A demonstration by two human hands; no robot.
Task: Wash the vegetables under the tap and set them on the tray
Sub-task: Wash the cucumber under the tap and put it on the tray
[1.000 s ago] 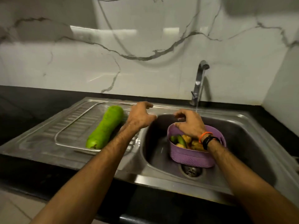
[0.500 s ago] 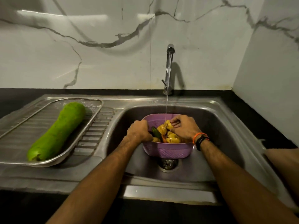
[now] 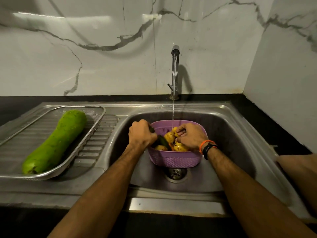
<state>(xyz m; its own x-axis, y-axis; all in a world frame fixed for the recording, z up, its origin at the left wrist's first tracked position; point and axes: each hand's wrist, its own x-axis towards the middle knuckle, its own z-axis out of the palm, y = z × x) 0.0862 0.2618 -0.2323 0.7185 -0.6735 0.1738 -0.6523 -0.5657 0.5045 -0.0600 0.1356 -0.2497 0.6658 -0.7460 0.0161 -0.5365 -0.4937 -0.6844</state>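
Rinsing in basket (image 3: pixel 174 159), frame centre: left hand (image 3: pixel 141 134) grips a cucumber (image 3: pixel 163 141); right hand (image 3: pixel 190 136) pinches a yellow vegetable (image 3: pixel 175 131). Turn each under the stream (image 3: pixel 173 110). Gourd (image 3: pixel 55 141) lies on tray (image 3: pixel 96 125), left.

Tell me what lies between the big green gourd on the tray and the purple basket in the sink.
In the head view: the tray's rim, the ribbed drainboard, then the left hand gripping a dark green vegetable.
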